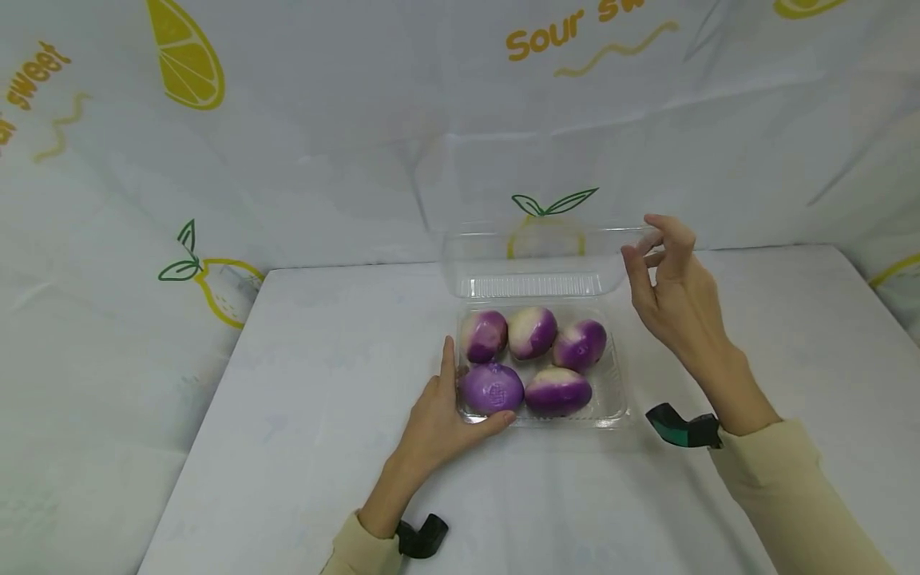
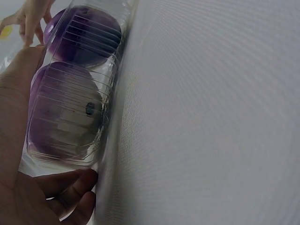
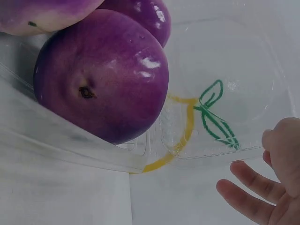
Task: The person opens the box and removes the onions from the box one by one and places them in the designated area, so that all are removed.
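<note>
A clear plastic clamshell container (image 1: pixel 612 395) holds several glossy, round purple-and-white vegetables (image 1: pixel 557 392); their exact kind is uncertain. Its lid (image 1: pixel 532 285) stands raised at the back. My left hand (image 1: pixel 438 423) grips the front left corner of the container, thumb along the front edge and fingers at the left side. In the left wrist view, two of the vegetables (image 2: pixel 83 37) show through the ribbed wall. The right hand (image 1: pixel 677 291) pinches the lid's right edge between thumb and finger. In the right wrist view, one purple vegetable (image 3: pixel 105 75) sits near the container's end.
The container rests on a white-covered table (image 1: pixel 323 399). Behind it hangs a white cloth (image 1: pixel 345 160) printed with lemons and lettering. A dark wrist mount (image 1: pixel 424 535) sits on the left wrist, another mount (image 1: pixel 683 427) on the right.
</note>
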### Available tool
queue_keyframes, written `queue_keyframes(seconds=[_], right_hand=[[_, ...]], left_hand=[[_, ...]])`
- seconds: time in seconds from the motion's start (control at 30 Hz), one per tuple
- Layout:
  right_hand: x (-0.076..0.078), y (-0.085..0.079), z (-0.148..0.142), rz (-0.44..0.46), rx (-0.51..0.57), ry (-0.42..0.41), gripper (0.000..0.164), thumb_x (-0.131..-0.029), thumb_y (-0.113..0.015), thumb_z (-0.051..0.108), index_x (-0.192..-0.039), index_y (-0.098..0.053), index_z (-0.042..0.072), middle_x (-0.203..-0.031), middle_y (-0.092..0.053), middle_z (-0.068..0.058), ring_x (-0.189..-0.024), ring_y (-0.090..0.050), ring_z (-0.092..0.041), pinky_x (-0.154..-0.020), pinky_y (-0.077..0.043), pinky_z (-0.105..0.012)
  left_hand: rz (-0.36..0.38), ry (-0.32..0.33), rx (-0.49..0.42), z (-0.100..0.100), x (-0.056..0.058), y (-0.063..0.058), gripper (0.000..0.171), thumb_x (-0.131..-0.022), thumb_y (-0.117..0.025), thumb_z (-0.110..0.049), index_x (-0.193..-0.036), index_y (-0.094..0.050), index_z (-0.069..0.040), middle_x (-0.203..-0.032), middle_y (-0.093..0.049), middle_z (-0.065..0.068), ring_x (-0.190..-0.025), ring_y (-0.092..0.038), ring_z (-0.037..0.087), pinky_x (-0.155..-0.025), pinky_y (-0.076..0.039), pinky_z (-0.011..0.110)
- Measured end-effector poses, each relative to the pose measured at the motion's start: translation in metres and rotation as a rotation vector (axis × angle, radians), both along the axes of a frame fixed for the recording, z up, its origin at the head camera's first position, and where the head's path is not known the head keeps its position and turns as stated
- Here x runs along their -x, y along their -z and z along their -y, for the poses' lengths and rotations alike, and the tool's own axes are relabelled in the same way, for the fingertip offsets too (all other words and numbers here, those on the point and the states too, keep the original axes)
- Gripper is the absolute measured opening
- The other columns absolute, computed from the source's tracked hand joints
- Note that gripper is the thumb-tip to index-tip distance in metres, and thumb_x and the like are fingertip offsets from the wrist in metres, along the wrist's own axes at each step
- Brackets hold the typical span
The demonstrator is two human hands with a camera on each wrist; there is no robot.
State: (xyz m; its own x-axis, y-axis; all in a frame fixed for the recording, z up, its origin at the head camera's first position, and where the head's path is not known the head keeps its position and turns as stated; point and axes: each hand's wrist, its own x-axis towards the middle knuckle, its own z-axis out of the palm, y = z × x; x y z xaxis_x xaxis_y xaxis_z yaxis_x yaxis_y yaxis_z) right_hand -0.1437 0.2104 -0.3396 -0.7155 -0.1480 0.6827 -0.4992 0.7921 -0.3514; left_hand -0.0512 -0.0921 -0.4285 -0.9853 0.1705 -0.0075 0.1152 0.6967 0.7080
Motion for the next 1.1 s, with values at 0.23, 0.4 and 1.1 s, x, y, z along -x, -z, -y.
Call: queue_keyframes(seconds=[0.23,0.4,1.1], right_hand=[[0.015,0.007,-0.001,0.160,0.064,-0.056,0.079,-0.095,-0.064,-0.006,-0.154,-0.017,0.018,-0.102,-0.062,-0.025,-0.087,-0.070,-0.047,-0.062,-0.040,-0.030],[0.024,0.019,-0.003,0.242,0.154,-0.077,0.089,-0.089,-0.070,-0.010,-0.161,-0.025,0.016,-0.108,-0.065,-0.029,-0.089,-0.070,-0.050,-0.066,-0.037,-0.009],[0.008,0.040,-0.014,0.581,0.001,0.063,0.063,-0.094,-0.070,0.035,-0.147,-0.053,0.006,-0.124,-0.063,-0.027,-0.096,-0.067,-0.043,-0.065,-0.051,-0.046]], left_hand=[[-0.010,0.002,-0.010,0.001,0.000,0.003,0.134,-0.073,-0.083,-0.065,-0.166,-0.002,-0.010,-0.138,-0.062,0.021,-0.127,-0.061,0.038,-0.102,-0.054,0.055],[-0.020,0.008,-0.021,0.000,0.001,0.005,0.133,-0.074,-0.083,-0.063,-0.166,-0.002,-0.011,-0.138,-0.064,0.018,-0.127,-0.062,0.036,-0.102,-0.054,0.054],[-0.014,-0.007,-0.011,-0.001,0.001,0.005,0.131,-0.074,-0.083,-0.063,-0.166,-0.004,-0.013,-0.138,-0.063,0.020,-0.128,-0.061,0.037,-0.102,-0.054,0.055]])
